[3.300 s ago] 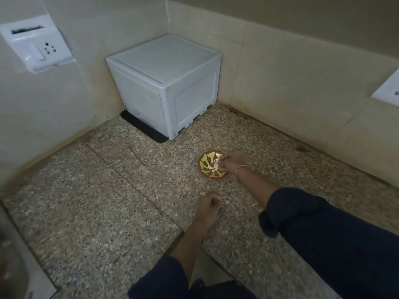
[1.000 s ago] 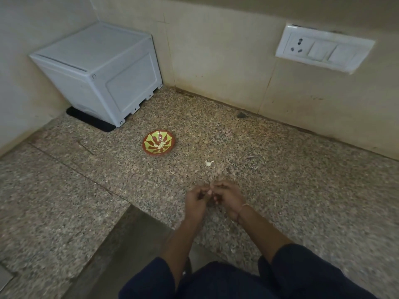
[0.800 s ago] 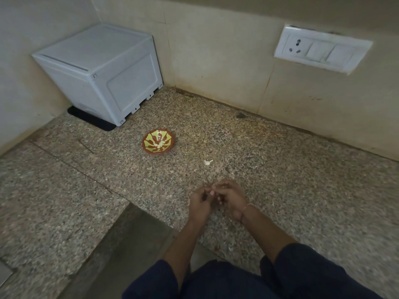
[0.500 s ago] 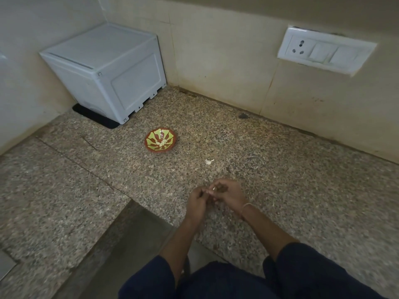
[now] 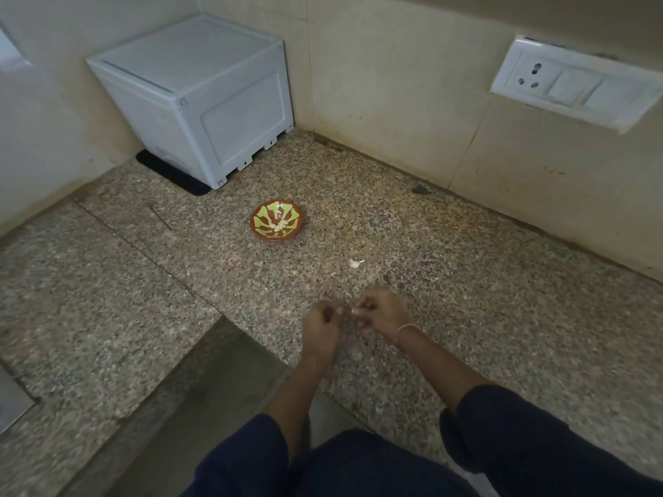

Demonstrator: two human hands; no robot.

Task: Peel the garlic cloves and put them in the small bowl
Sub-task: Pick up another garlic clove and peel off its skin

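A clove [image 5: 345, 311], barely seen, is pinched between the closed left hand [image 5: 320, 326] and right hand [image 5: 381, 312] near the counter's [image 5: 502, 317] front edge; peeling seems underway. Next, it must be carried to the bowl [image 5: 278, 220] near the back corner.

The small bowl [image 5: 278, 220] sits before the box [image 5: 201, 98], left of a garlic clove [image 5: 355, 263].

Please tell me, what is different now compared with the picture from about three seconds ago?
The right hand has left the small bowl and come back near the body, where it meets the left hand; both pinch something small between their fingertips, too small to identify. The bowl, with pale pieces inside, stays near the white box. A loose garlic clove lies on the counter.
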